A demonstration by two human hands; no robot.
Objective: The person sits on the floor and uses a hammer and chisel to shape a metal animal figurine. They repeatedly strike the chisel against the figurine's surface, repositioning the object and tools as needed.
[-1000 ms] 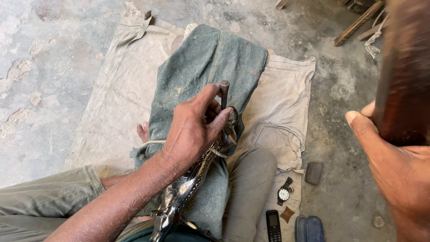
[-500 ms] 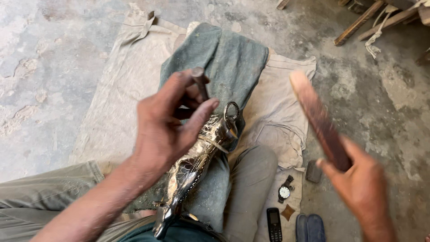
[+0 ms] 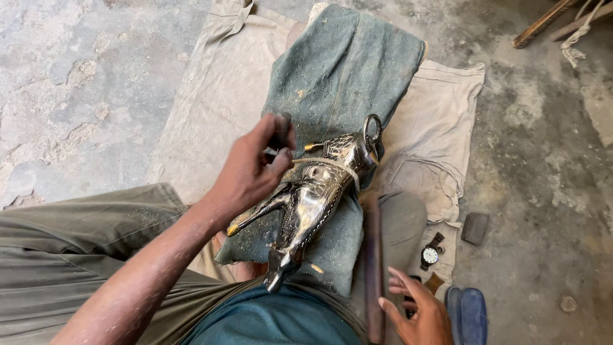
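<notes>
While the polished metal bird figure (image 3: 313, 198) lies lengthwise on the grey-green cloth (image 3: 348, 76) over the person's lap, head end with a ring at 1 o'clock and tail toward 6 o'clock, the left hand (image 3: 252, 169) hovers just beside it at 10 o'clock. Fingers (image 3: 281, 131) of that hand are curled narrow, pinching a small dark tool (image 3: 283, 121); exact kind too blurred to tell. A pale cord (image 3: 332, 165) wraps the figure's neck.

Right hand (image 3: 415, 313) sits at 5 o'clock, low in frame, fingers loosely wrapped on the lower end of a long dark wooden stick (image 3: 373, 268) lying beside the figure's right flank, running roughly 12 to 6.

Under the grey-green cloth, a beige sheet (image 3: 204, 108) spreads on the concrete floor (image 3: 76, 83). At 4 o'clock: wristwatch (image 3: 431, 254), small dark block (image 3: 476, 228), blue sandal (image 3: 469, 313). At 1 o'clock, far corner: wooden pieces (image 3: 543, 22) and a rope (image 3: 571, 51).
</notes>
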